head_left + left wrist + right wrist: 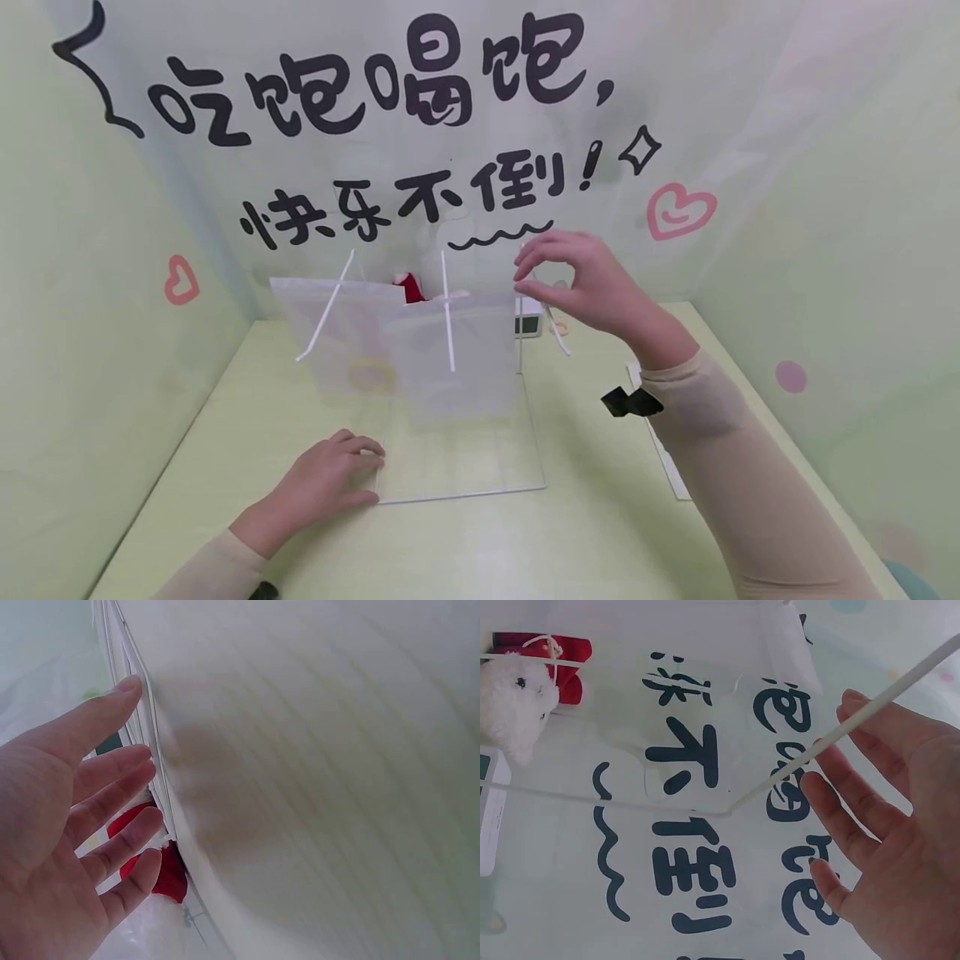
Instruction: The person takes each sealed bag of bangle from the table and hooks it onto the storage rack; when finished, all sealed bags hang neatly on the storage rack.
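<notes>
A thin white wire rack point(461, 495) stands on the table, with slanting prongs at its top. Two translucent plastic bags hang there, a left bag point(360, 333) and a right bag point(483, 358). My left hand point(322, 479) lies low beside the left side of the rack's base. Its fingers are loosely bent, and its fingertips are at the wire; contact is unclear. Raised at the rack's top right, my right hand point(573, 279) has its fingers gently curved near a white prong point(855, 720). In the right wrist view that prong crosses in front of the fingers, ungripped.
Behind the rack sit a white plush toy point(514, 701) with red cloth and a white device point(528, 322) with a dark display. A flat white strip point(663, 454) lies on the table point(592, 517) at right. Printed sheets point(832, 275) wall the table in.
</notes>
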`<state>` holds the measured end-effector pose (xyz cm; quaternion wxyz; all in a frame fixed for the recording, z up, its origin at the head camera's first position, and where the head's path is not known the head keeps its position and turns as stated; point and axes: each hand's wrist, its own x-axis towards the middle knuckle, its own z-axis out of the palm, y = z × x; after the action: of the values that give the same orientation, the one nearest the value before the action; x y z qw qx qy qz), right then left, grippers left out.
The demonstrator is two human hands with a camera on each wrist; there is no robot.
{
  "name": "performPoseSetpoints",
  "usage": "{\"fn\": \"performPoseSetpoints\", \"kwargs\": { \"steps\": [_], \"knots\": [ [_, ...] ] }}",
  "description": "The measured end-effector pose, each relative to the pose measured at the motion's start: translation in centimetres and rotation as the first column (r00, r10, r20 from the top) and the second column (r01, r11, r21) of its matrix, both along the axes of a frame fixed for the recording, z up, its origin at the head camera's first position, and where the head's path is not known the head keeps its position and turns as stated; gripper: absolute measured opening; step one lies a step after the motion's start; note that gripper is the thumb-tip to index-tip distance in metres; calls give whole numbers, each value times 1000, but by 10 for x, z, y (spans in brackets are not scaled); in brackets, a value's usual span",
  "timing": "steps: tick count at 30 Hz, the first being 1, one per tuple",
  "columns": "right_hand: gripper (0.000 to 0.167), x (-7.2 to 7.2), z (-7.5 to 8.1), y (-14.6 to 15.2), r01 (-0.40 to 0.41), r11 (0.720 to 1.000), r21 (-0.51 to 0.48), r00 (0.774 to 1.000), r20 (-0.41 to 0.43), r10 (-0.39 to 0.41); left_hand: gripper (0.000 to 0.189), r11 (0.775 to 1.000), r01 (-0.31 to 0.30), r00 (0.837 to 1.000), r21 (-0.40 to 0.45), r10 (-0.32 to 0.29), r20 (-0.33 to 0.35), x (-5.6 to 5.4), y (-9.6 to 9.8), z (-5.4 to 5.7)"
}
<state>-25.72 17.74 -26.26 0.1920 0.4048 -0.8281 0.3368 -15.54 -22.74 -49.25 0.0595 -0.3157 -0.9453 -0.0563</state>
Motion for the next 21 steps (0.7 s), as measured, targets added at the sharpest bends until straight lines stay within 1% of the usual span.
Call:
{"fn": "performPoseSetpoints", "kwargs": {
  "steps": [3,6,14,18,21],
  "knots": [
    [10,2,-6,11,42,999,7,999,1,-42,45,1000,-8,1000,-10,8,0,1,-3,2],
    [13,4,-17,26,82,996,19,997,4,-82,45,1000,-8,1000,-7,8,4,3,-5,2],
    [17,4,-54,71,165,984,69,986,15,-166,44,1000,0,1000,8,0,8,1,-3,2],
    [18,5,-73,94,204,972,119,977,42,-210,45,1000,-6,1000,7,6,4,-1,-1,1],
    [18,5,-89,112,230,961,151,968,68,-242,47,1000,1,1000,8,-1,-4,-2,0,-1]
  ]
}}
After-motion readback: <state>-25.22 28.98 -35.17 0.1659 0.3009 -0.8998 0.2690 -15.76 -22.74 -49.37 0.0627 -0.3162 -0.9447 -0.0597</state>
